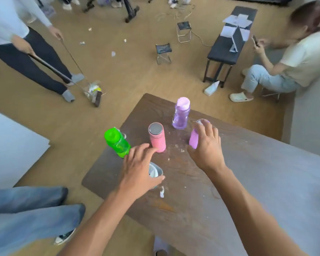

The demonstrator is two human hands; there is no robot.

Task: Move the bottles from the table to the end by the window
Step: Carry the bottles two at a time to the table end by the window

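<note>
Nearest, the left hand (139, 170) hovers over a pale-lidded bottle (154, 171) at the near left of the surface (201, 200); its fingers (146, 149) are spread wide, thumb beside the lid, not closed on anything. Probably it is poised to come down on that cap from above. Just beyond, the right hand (205, 146) wraps a lilac bottle (194, 138), fingers curled over its top and side, likely so it can be lifted upright. Between the hands lie crumbs and a white scrap (162, 192). Farther on, a pink bottle (156, 137) and a green bottle (116, 142) stand apart, the green one at the left edge. Farthest, a clear purple bottle (181, 113) stands near the far corner. No window is visible, so I cannot tell which end is meant.
</note>
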